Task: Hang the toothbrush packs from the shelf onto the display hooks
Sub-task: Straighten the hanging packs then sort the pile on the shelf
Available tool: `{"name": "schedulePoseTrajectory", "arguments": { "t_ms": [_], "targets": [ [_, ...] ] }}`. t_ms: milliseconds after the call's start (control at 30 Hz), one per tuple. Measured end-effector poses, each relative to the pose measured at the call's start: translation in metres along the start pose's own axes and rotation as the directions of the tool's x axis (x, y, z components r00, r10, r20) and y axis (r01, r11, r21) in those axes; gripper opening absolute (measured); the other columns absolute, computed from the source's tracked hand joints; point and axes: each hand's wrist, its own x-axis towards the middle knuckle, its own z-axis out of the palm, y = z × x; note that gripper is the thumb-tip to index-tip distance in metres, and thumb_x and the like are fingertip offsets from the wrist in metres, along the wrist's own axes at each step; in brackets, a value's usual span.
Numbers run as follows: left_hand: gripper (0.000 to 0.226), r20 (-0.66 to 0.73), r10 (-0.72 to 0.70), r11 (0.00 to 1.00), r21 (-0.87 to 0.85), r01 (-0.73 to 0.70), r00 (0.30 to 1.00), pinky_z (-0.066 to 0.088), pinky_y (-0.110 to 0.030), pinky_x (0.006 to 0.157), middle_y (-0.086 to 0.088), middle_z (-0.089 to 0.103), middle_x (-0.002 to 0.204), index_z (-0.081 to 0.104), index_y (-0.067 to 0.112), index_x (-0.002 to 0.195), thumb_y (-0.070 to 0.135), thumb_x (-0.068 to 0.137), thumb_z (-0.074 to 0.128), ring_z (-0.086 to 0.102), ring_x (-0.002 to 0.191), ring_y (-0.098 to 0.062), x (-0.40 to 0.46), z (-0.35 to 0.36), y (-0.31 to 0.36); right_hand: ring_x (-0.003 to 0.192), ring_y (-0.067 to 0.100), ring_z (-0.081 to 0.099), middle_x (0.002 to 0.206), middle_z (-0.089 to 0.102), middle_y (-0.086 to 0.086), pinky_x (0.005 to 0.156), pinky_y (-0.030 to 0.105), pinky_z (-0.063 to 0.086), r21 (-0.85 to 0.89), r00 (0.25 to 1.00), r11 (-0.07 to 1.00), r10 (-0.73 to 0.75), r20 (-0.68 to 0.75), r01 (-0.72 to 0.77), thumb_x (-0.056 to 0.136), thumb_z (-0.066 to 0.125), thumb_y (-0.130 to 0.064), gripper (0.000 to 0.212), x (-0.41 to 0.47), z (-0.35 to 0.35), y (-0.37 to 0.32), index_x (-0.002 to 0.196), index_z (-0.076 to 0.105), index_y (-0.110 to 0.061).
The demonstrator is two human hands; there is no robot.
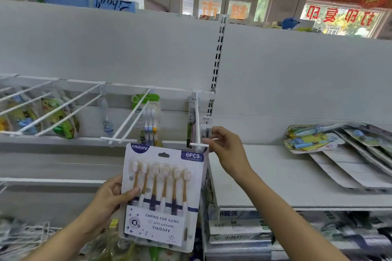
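Note:
My left hand (pixel 113 195) grips the left edge of a white six-piece toothbrush pack (pixel 163 193), held upright just below the display hooks. My right hand (pixel 224 148) is up at the front tip of the rightmost white display hook (pixel 197 125), fingers pinched around the tip and the pack's top right corner. The pack's hang hole sits just left of and below that tip. More toothbrush packs (pixel 343 146) lie flat in a fanned row on the shelf (pixel 265 186) to the right. A dark toothbrush pack (pixel 191 123) hangs at the back of the same hook.
Other white hooks (pixel 129 116) jut out to the left, some carrying packs, such as a three-brush pack (pixel 150 121) and children's packs (pixel 57 118). A slotted upright (pixel 217 63) divides the two shelf bays. Boxed goods (pixel 237 226) sit under the right shelf.

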Motion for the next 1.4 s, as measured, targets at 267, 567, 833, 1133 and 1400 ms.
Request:
{"name": "schedulePoseTrajectory", "arguments": {
  "t_ms": [267, 567, 833, 1133, 1400],
  "targets": [
    [0.053, -0.063, -0.044, 0.999, -0.005, 0.043, 0.997, 0.06, -0.033, 0.06, -0.023, 0.074, 0.103, 0.06, -0.002, 0.12, 0.01, 0.072, 0.078, 0.074, 0.083, -0.034, -0.03, 0.0, -0.001, 0.087, 0.02, 0.069, 0.094, 0.072, 0.004, 0.079, 0.032, 0.058, 0.024, 0.994, 0.998, -0.057, 0.096, 0.055, 0.09, 0.069, -0.011, 0.014, 0.01, 0.01, 0.008, 0.104, 0.068, -0.015],
    [0.092, -0.145, -0.003, 1.0, -0.001, 0.003, 0.989, 0.061, -0.035, 0.066, -0.024, 0.073, 0.107, 0.068, 0.006, 0.113, 0.046, 0.036, 0.098, 0.072, 0.092, -0.039, -0.042, 0.004, -0.004, 0.086, 0.026, 0.071, 0.097, 0.069, 0.009, 0.08, 0.048, 0.06, 0.015, 0.996, 0.998, 0.065, 0.06, -0.066, 0.092, 0.068, -0.011, 0.017, 0.057, 0.028, 0.027, 0.109, 0.068, -0.014],
    [0.079, -0.176, -0.012, 0.998, -0.067, 0.0, 0.984, 0.063, -0.038, 0.07, -0.028, 0.072, 0.101, 0.073, 0.004, 0.103, 0.033, 0.035, 0.101, 0.073, 0.086, -0.038, -0.049, 0.001, -0.009, 0.084, 0.034, 0.07, 0.085, 0.072, 0.014, 0.082, 0.055, 0.057, 0.053, 0.98, 0.982, 0.184, -0.074, -0.181, 0.087, 0.075, -0.018, 0.012, 0.102, 0.04, 0.051, 0.092, 0.065, -0.011],
    [0.045, -0.195, 0.0, 0.993, -0.119, -0.024, 0.981, 0.062, -0.035, 0.069, -0.031, 0.071, 0.101, 0.064, -0.005, 0.112, -0.002, 0.068, 0.074, 0.075, 0.081, -0.032, -0.049, -0.003, -0.012, 0.084, 0.024, 0.07, 0.084, 0.073, 0.007, 0.079, 0.038, 0.057, -0.006, 0.97, 0.98, 0.198, -0.144, -0.201, 0.092, 0.07, -0.027, 0.018, 0.108, 0.045, 0.05, 0.092, 0.072, -0.009],
    [0.095, -0.159, 0.021, 0.996, -0.083, -0.034, 0.987, 0.062, -0.034, 0.071, -0.021, 0.074, 0.106, 0.065, 0.004, 0.114, 0.044, 0.034, 0.098, 0.073, 0.094, -0.035, -0.042, -0.011, -0.008, 0.098, 0.018, 0.062, 0.108, 0.064, -0.002, 0.091, 0.034, 0.051, -0.116, 0.961, 0.962, 0.227, -0.157, -0.246, 0.09, 0.072, -0.029, 0.042, 0.092, 0.037, 0.043, 0.125, 0.059, -0.011]
  ]
}}
